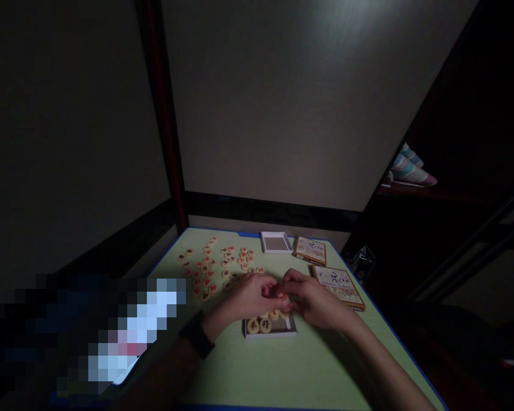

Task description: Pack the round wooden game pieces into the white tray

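Over a shallow white box tray [270, 335], my two hands meet with curled fingers. A round wooden Chinese chess piece [283, 297] with a red character shows between their fingertips. My left hand [252, 297], with a dark watch on the wrist, closes on it from the left. From the right, my right hand [314, 299] pinches at the same spot; how many pieces are held is hidden. Inside the tray lie two pieces with dark characters [259, 326] at the near left, and red-marked pieces [274, 314] partly under my hands.
Many loose chess pieces [205, 274] are spread over the left of the green table [257, 377]. A second white box tray [276, 242] stands at the back. Two printed box lids [310, 251] [338, 285] lie at the right. A blurred bright screen [137, 337] is at lower left.
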Demonstrator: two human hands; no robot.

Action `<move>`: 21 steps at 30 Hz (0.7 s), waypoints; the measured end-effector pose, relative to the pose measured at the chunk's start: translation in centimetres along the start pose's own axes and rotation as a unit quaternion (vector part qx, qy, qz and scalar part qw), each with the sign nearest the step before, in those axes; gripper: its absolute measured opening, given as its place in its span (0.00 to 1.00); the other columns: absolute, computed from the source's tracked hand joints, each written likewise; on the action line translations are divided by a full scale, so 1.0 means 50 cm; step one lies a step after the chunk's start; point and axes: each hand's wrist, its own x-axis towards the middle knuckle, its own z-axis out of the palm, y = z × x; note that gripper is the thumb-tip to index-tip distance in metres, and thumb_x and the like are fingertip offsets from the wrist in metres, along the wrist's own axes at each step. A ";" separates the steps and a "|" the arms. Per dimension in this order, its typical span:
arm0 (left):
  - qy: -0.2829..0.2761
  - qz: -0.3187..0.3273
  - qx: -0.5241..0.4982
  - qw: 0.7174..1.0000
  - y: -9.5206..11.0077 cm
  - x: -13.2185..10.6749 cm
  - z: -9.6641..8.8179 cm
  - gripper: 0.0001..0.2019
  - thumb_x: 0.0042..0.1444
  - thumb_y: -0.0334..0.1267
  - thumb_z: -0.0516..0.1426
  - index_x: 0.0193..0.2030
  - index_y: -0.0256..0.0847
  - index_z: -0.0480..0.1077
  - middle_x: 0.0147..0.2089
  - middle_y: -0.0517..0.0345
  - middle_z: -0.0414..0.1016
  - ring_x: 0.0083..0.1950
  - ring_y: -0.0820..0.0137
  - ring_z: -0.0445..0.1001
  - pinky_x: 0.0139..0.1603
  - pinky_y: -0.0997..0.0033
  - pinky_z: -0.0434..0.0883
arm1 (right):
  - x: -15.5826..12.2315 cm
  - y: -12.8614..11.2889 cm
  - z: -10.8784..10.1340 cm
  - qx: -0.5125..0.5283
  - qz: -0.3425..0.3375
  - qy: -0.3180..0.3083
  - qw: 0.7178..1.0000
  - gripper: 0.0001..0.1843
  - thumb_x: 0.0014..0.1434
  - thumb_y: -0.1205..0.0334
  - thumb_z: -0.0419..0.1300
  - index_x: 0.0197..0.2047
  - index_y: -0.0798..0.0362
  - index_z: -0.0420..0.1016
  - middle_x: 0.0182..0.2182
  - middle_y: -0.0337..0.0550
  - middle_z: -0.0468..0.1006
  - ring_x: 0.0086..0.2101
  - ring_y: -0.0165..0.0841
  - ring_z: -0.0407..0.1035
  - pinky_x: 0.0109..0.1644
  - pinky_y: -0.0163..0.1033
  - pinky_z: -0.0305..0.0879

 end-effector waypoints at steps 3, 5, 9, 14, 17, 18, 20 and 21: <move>0.030 0.067 0.139 0.988 0.008 -0.008 -0.016 0.19 0.42 0.51 0.67 0.35 0.42 0.70 0.36 0.59 0.72 0.40 0.66 0.69 0.41 0.68 0.65 | 0.000 0.006 0.000 -0.024 0.027 -0.020 0.999 0.14 0.50 0.76 0.61 0.39 0.53 0.78 0.37 0.43 0.73 0.37 0.33 0.69 0.41 0.35 0.62; 0.031 0.091 0.175 0.980 0.007 -0.012 -0.019 0.22 0.41 0.53 0.67 0.37 0.42 0.68 0.39 0.57 0.71 0.43 0.64 0.68 0.44 0.66 0.65 | 0.001 0.009 0.003 -0.044 0.040 -0.045 0.997 0.15 0.48 0.77 0.60 0.37 0.52 0.78 0.34 0.41 0.76 0.34 0.32 0.70 0.37 0.33 0.59; 0.017 0.098 0.226 0.969 -0.002 -0.015 -0.007 0.22 0.40 0.50 0.66 0.33 0.43 0.61 0.38 0.58 0.66 0.42 0.63 0.66 0.44 0.65 0.65 | 0.005 0.011 0.013 -0.075 0.050 -0.079 0.993 0.15 0.47 0.75 0.59 0.37 0.51 0.77 0.29 0.37 0.78 0.28 0.30 0.68 0.31 0.32 0.52; -0.004 0.088 0.229 0.969 0.006 -0.016 0.005 0.21 0.40 0.47 0.64 0.30 0.43 0.57 0.36 0.58 0.64 0.42 0.63 0.65 0.48 0.61 0.64 | 0.010 0.009 0.018 -0.064 0.061 -0.090 0.992 0.14 0.47 0.73 0.59 0.38 0.51 0.76 0.27 0.37 0.77 0.26 0.29 0.65 0.30 0.32 0.51; -0.013 0.069 0.224 0.972 0.013 -0.015 0.005 0.19 0.40 0.44 0.63 0.29 0.43 0.56 0.36 0.59 0.64 0.42 0.63 0.65 0.48 0.61 0.64 | 0.011 0.004 0.017 -0.058 0.071 -0.096 0.991 0.14 0.47 0.72 0.58 0.39 0.51 0.74 0.27 0.36 0.76 0.25 0.28 0.64 0.29 0.32 0.49; -0.017 0.066 0.221 0.973 0.014 -0.015 0.005 0.18 0.40 0.43 0.63 0.29 0.43 0.56 0.36 0.59 0.64 0.43 0.63 0.65 0.48 0.61 0.64 | 0.012 0.002 0.016 -0.060 0.073 -0.097 0.991 0.14 0.48 0.72 0.58 0.39 0.51 0.74 0.26 0.36 0.75 0.25 0.28 0.63 0.29 0.32 0.49; -0.021 0.066 0.217 0.974 0.015 -0.015 0.005 0.17 0.40 0.42 0.62 0.29 0.43 0.56 0.36 0.59 0.64 0.43 0.63 0.65 0.49 0.62 0.64 | 0.012 -0.001 0.017 -0.070 0.075 -0.101 0.990 0.14 0.48 0.71 0.58 0.39 0.52 0.73 0.26 0.36 0.74 0.25 0.28 0.62 0.28 0.32 0.47; -0.022 0.068 0.217 0.974 0.015 -0.015 0.005 0.17 0.40 0.41 0.63 0.29 0.43 0.57 0.36 0.59 0.64 0.44 0.63 0.65 0.50 0.61 0.64 | 0.012 -0.001 0.018 -0.077 0.076 -0.101 0.989 0.14 0.48 0.71 0.58 0.39 0.52 0.72 0.26 0.36 0.74 0.25 0.28 0.61 0.28 0.33 0.46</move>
